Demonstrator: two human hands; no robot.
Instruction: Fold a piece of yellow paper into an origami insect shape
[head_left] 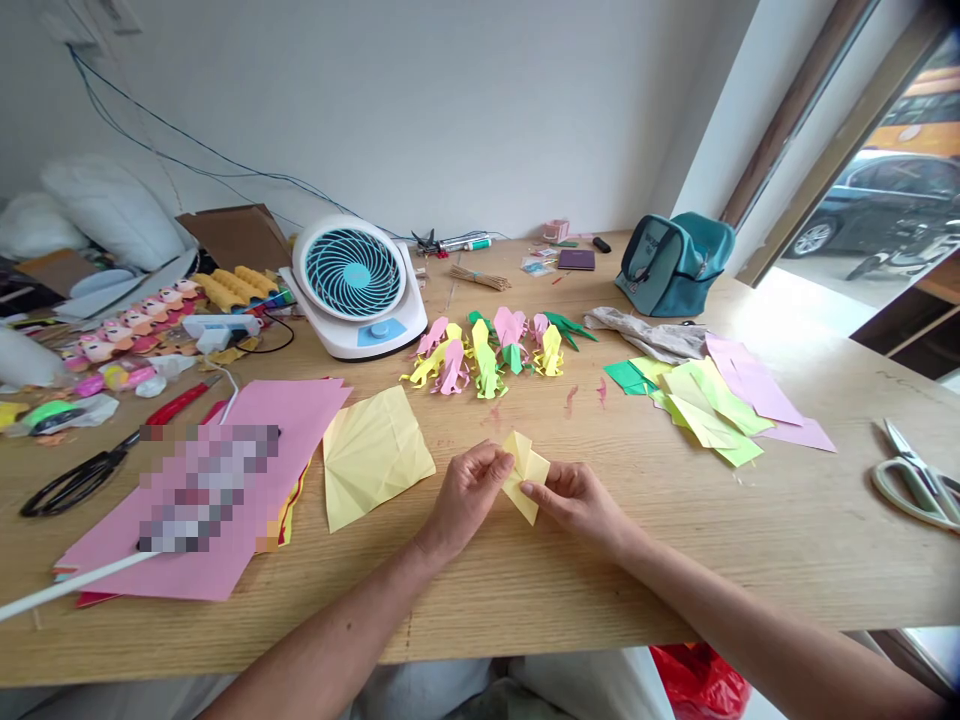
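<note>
A small piece of folded yellow paper is held up between both hands above the front middle of the table. My left hand pinches its left edge between thumb and fingers. On the other side, my right hand grips the paper with the thumb on its near face. To the left of my left hand lies a creased yellow sheet, spread out flat. Beyond the hands stands a cluster of folded paper figures in pink, yellow and green.
A white fan stands behind the figures. Pink paper and black-handled scissors lie left. Paper scraps, a grey cloth and a teal bag are at right, with scissors near the right edge.
</note>
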